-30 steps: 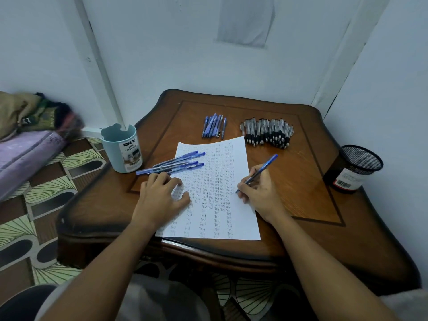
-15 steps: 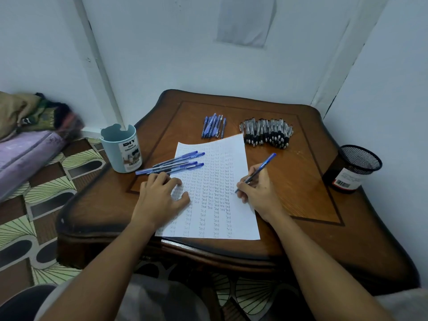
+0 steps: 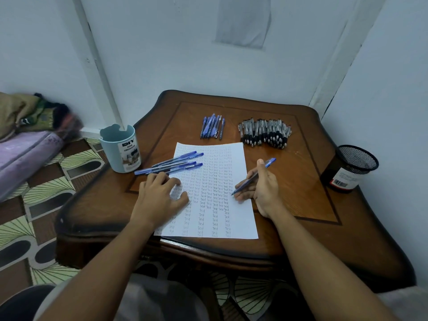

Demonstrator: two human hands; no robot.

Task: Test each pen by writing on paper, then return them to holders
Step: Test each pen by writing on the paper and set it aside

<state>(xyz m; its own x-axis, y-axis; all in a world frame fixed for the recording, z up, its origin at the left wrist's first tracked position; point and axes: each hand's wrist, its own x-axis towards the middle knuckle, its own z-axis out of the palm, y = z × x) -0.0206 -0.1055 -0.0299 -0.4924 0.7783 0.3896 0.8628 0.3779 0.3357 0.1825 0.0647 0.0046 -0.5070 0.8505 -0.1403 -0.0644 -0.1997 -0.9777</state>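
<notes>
A white paper sheet point(image 3: 217, 218) covered in rows of the word "Test" lies on the wooden table point(image 3: 301, 188). My left hand point(image 3: 159, 195) rests flat on the sheet's left side. My right hand point(image 3: 259, 188) grips a blue pen point(image 3: 269, 162) at the sheet's right edge, thumb raised, the tip just off the paper. Several blue pens point(image 3: 172, 163) lie across the sheet's upper left corner. Another small group of blue pens point(image 3: 212, 126) and a pile of black-grip pens point(image 3: 265, 134) lie further back.
A light blue desk organiser cup point(image 3: 120, 150) stands at the table's left edge. A black mesh pen holder point(image 3: 349, 169) stands at the right edge by the wall. Folded fabrics point(image 3: 27, 126) lie on the patterned floor to the left.
My right hand has turned from a writing grip, with the pen lowered flatter and the thumb lifted. My left hand has stayed on the paper.
</notes>
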